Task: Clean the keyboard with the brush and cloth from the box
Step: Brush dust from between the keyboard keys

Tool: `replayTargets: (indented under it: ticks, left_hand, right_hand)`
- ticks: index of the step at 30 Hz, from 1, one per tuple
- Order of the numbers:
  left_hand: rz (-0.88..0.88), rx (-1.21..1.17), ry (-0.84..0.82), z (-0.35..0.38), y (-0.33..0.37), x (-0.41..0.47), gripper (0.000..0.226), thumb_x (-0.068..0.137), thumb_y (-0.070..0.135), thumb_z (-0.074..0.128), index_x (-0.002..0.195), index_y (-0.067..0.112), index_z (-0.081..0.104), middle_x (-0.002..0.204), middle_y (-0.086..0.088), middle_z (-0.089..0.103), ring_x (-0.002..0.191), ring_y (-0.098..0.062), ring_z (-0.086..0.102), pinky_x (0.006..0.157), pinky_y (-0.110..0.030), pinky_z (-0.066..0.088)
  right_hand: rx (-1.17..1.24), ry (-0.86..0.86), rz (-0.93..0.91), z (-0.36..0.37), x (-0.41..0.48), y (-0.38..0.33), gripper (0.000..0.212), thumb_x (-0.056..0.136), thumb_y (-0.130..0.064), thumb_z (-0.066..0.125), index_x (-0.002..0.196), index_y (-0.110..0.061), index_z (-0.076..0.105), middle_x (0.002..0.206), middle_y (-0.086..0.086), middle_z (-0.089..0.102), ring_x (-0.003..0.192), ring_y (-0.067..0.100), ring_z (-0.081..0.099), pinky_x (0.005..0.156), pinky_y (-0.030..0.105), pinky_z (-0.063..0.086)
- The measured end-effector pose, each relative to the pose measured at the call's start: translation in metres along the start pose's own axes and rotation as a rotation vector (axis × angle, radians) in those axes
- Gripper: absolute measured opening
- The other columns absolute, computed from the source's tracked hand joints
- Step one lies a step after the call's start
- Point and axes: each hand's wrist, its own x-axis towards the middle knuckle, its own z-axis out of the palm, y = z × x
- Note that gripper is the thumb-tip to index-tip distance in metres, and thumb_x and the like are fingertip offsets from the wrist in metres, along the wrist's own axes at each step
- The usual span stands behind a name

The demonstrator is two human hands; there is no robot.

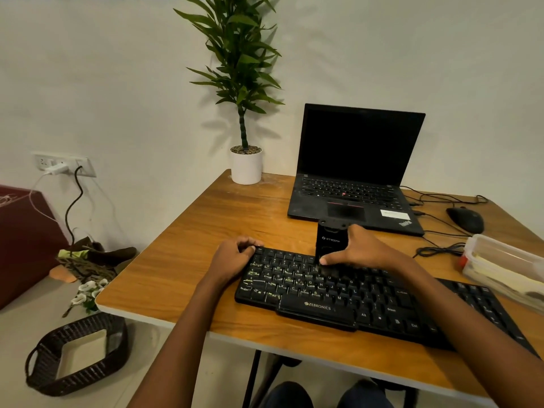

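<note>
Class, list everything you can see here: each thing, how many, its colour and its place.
table: one, brown wood, centre of view
keyboard: one, black, front of table
brush: one, black, upright on the keyboard
box: one, clear plastic, table's right edge
laptop: one, black, open at table's back
mouse: one, black, right of laptop
potted plant: one, green in white pot, table's far corner
basket: one, dark, floor at left
left hand: one, grips keyboard's far left corner
right hand: one, holds the brush
</note>
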Motion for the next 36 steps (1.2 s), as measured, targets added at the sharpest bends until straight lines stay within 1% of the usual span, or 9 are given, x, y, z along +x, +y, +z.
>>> replayTargets:
  ticks: [2,7,11,14,18,21,25,29,36]
  left_hand:
    - [0.003,0.0,-0.001,0.0,0.0,0.0,0.029,0.092,0.003,0.054,0.087,0.029,0.067,0.096,0.004,0.069,0.097,-0.018,0.063,0.091,-0.04,0.05]
    - [0.007,0.013,0.002,-0.001,0.0,0.0,0.026,0.092,0.003,0.054,0.091,0.025,0.068,0.095,0.004,0.068,0.095,-0.016,0.062,0.088,-0.035,0.05]
    - [-0.003,0.01,-0.008,-0.001,-0.001,0.001,0.025,0.092,0.004,0.054,0.091,0.025,0.067,0.095,0.005,0.067,0.096,-0.017,0.063,0.086,-0.033,0.05]
    - [-0.015,0.003,-0.011,0.0,-0.002,0.001,0.025,0.092,0.004,0.055,0.091,0.026,0.067,0.095,0.003,0.068,0.095,-0.018,0.063,0.085,-0.034,0.051]
    - [-0.003,0.014,-0.006,0.0,-0.001,0.001,0.024,0.093,0.005,0.055,0.091,0.025,0.068,0.094,0.003,0.068,0.093,-0.016,0.063,0.085,-0.033,0.05]
    - [0.009,0.017,-0.006,0.0,0.0,0.001,0.024,0.093,0.005,0.055,0.091,0.025,0.067,0.093,0.004,0.068,0.091,-0.014,0.063,0.084,-0.031,0.05]
    - [0.013,0.022,-0.011,-0.001,-0.001,0.001,0.025,0.093,0.005,0.055,0.091,0.026,0.067,0.094,0.004,0.068,0.093,-0.015,0.063,0.084,-0.032,0.051]
    - [-0.003,0.012,-0.002,-0.001,-0.002,0.001,0.025,0.093,0.004,0.055,0.091,0.025,0.067,0.095,0.003,0.068,0.093,-0.016,0.063,0.081,-0.03,0.051]
    - [-0.013,0.019,-0.008,-0.001,0.0,0.001,0.025,0.093,0.004,0.053,0.093,0.025,0.067,0.1,0.0,0.068,0.092,-0.014,0.062,0.082,-0.03,0.051]
  right_hand:
    - [0.038,-0.012,-0.019,0.004,0.0,0.0,0.042,0.072,-0.01,0.077,0.09,-0.031,0.046,0.086,-0.013,0.058,0.074,-0.001,0.059,0.057,0.006,0.045]
    - [0.043,-0.018,0.011,-0.002,0.005,0.006,0.038,0.072,-0.014,0.079,0.091,-0.027,0.049,0.06,-0.009,0.062,0.048,0.001,0.055,0.043,0.012,0.039]
    - [0.043,-0.047,-0.003,-0.001,0.003,0.005,0.042,0.073,-0.012,0.077,0.091,-0.032,0.045,0.076,-0.005,0.059,0.054,0.004,0.056,0.045,0.013,0.042]
    - [0.033,-0.038,-0.016,0.0,0.001,0.001,0.044,0.074,-0.011,0.077,0.092,-0.033,0.043,0.083,-0.006,0.059,0.067,0.009,0.058,0.058,0.021,0.051]
    - [0.013,-0.027,-0.01,0.001,0.005,0.004,0.041,0.072,-0.015,0.078,0.092,-0.031,0.046,0.079,-0.006,0.061,0.067,0.013,0.061,0.054,0.018,0.044]
    - [0.026,-0.069,0.0,0.001,0.007,0.003,0.042,0.073,-0.013,0.078,0.092,-0.03,0.045,0.075,-0.004,0.06,0.053,0.005,0.057,0.046,0.017,0.042]
    - [0.018,-0.042,0.024,0.0,0.008,0.004,0.037,0.071,-0.017,0.079,0.091,-0.025,0.048,0.079,0.0,0.062,0.068,0.023,0.063,0.055,0.025,0.046]
    - [0.036,-0.109,0.009,0.003,0.007,0.001,0.041,0.073,-0.013,0.077,0.094,-0.029,0.046,0.08,-0.001,0.06,0.053,0.003,0.055,0.044,0.016,0.041]
    - [-0.006,-0.087,0.056,-0.003,-0.001,-0.011,0.039,0.077,-0.013,0.074,0.086,-0.029,0.039,0.08,-0.005,0.051,0.067,0.01,0.051,0.057,0.025,0.048]
